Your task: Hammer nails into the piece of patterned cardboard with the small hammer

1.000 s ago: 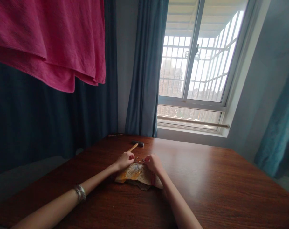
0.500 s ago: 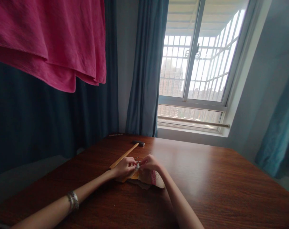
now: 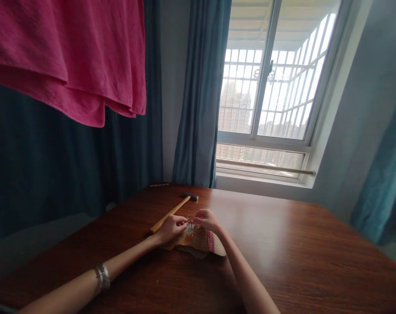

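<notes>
On the table lies a patterned, soft-looking piece (image 3: 201,239), beige and yellow with a pink band and many small dots. Several thin, nail-like metal pieces (image 3: 190,225) stand up between my hands above it. My left hand (image 3: 172,228) is closed in a pinch at their left side, and a thin dark tip (image 3: 188,216) shows by its fingertips. From the right, my right hand (image 3: 205,219) pinches close to the same pieces; what its fingers hold is too small to make out. A hammer (image 3: 171,214) with a wooden handle lies just beyond my left hand.
The brown wooden table (image 3: 282,248) reaches back toward a barred window (image 3: 263,100). Pink cloth (image 3: 67,61) hangs at upper left in front of dark blue curtains (image 3: 198,96). A small chain-like strip (image 3: 159,184) lies at the table's far left corner.
Both hands have shifted slightly, with the right fingers raised a little and more of the thin metal pieces showing between them. The hammer has stayed where it was.
</notes>
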